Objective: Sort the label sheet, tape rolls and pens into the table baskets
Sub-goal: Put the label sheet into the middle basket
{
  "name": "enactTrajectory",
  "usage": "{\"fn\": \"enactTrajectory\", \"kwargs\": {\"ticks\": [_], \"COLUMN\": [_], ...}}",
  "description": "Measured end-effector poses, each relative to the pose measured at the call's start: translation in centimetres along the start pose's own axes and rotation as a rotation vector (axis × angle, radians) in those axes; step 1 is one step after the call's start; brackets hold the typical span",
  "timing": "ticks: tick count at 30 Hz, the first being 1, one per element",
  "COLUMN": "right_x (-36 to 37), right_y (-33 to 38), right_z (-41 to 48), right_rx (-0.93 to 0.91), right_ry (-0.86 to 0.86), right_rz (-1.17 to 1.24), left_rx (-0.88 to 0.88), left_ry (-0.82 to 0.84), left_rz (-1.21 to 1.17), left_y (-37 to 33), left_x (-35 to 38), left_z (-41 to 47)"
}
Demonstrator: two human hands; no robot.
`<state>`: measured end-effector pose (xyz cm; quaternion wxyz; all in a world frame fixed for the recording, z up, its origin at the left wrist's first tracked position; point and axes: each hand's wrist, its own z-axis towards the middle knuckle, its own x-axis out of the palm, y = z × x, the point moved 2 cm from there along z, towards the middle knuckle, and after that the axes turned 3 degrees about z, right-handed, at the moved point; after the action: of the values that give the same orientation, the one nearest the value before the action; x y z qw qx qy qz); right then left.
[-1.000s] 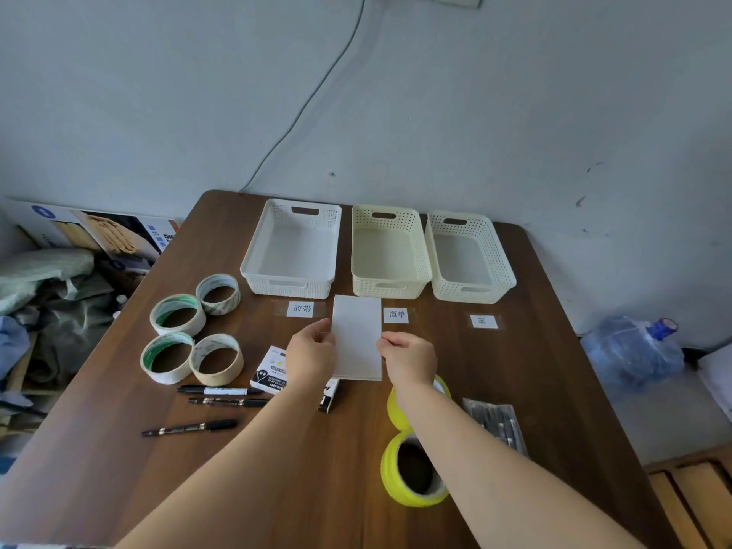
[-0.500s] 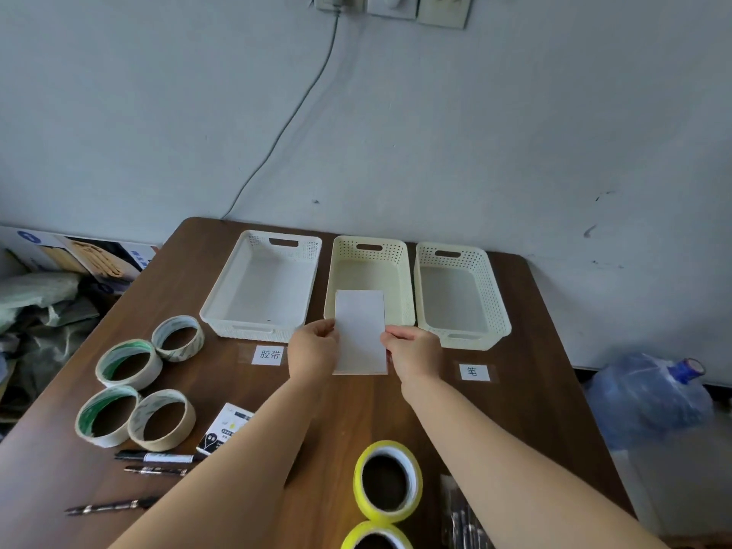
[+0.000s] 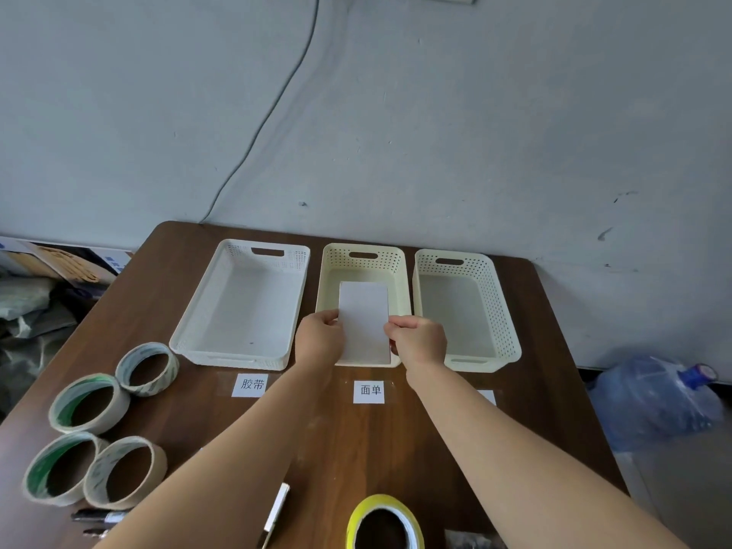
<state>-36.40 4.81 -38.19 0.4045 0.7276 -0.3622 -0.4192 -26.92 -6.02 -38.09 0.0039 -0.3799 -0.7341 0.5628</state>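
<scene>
Head view, sheet: label sheet [image 3: 363,311] is held over the middle basket [image 3: 400,267], near end above its front wall.
Hands: side edges are pinched by left hand [image 3: 319,338] and right hand [image 3: 420,340].
Handling: judged light, thin, floppy; best gripped at both edges.

Baskets [image 3: 495,303]: perforated matt plastic. Table [image 3: 328,437]: dark wood, slight sheen. Sheet [image 3: 364,322]: matt white paper. Yellow tape [image 3: 384,521]: glossy.
</scene>
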Motion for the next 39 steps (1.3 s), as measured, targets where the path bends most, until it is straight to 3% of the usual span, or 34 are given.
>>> {"fn": "enactTrajectory", "kwargs": {"ticks": [13, 25, 39], "right_x": [3.9, 5.7, 7.1], "right_y": [-0.8, -3.0, -4.6], "right_z": [7.2, 10.1, 10.3], "right_rx": [0.062, 0.143, 0.303], "right_ry": [0.015, 0.163, 0.232], "right_rz": [-0.126, -0.441, -0.434], "left_rx": [-0.043, -0.112, -0.24], "left_ry": [0.045, 0.137, 0.308], "left_rz": [0.054, 0.237, 0.415], "left_y": [0.2, 2.2, 3.2], "left_x": [3.0, 6.0, 6.7], "left_z": [7.3, 10.4, 10.5]}}
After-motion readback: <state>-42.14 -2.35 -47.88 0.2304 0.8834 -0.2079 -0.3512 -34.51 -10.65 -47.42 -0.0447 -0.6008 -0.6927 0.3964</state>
